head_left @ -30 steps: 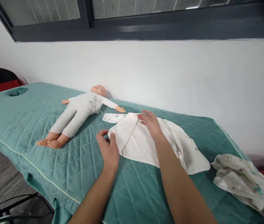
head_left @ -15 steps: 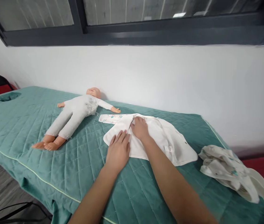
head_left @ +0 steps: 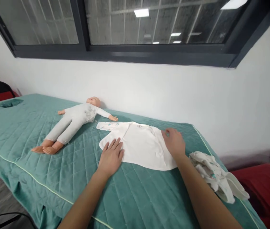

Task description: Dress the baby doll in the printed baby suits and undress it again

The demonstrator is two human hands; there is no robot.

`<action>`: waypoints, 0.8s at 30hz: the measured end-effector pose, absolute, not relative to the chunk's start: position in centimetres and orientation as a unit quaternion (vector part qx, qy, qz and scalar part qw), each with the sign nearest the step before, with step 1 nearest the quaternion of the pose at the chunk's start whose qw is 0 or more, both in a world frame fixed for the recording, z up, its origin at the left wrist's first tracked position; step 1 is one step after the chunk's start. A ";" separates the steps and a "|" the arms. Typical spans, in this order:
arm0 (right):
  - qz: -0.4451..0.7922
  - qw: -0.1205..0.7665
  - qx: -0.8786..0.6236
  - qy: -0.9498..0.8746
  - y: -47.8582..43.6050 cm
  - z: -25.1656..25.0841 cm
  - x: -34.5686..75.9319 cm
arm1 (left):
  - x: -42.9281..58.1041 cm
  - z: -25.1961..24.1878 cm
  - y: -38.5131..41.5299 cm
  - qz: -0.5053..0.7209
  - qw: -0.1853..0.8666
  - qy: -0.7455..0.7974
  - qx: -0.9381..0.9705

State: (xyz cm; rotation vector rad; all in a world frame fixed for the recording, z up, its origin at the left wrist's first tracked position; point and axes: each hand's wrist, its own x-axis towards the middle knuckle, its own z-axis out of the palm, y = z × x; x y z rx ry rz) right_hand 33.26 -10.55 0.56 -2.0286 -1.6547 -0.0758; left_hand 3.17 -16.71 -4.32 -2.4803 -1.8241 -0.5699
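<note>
On the teal quilted table cover (head_left: 137, 197), the left hand (head_left: 111, 156) lies flat, fingers spread, on the near-left corner of the white cotton baby garment (head_left: 139, 144), while the right hand (head_left: 175, 143) rests open-palmed on its right edge, the garment's long axis running hand to hand.

Both bare arms stretch forward. The left hand (head_left: 111, 156) lies flat, palm down, fingers spread toward one o'clock. The right hand (head_left: 175, 143) — forearm angled in from five o'clock — rests knuckles up, fingers seemingly loosely curled toward ten o'clock.
</note>
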 end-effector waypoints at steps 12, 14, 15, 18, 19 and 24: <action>0.032 0.195 -0.751 -0.630 -11.4 -0.3 34.4 | 9.8 -3.2 -14.3 -0.176 -0.023 -0.555 -0.812; 0.022 0.196 -0.758 -0.621 -11.3 -0.3 34.8 | 12.5 -2.9 -12.6 -0.176 -0.055 -0.525 -0.831; 0.021 0.194 -0.767 -0.611 -11.2 -0.2 35.3 | 13.7 -2.7 -11.8 -0.179 -0.070 -0.512 -0.837; 0.026 0.202 -0.792 -0.575 -11.0 0.3 36.8 | 16.6 -2.8 -9.8 -0.191 -0.098 -0.486 -0.847; 0.033 0.218 -0.792 -0.569 -11.0 0.7 37.1 | 17.1 -2.9 -9.3 -0.196 -0.099 -0.480 -0.849; 0.256 0.353 -0.637 -0.636 -12.7 3.3 34.3 | 17.4 -3.5 -8.8 -0.247 -0.078 -0.452 -0.854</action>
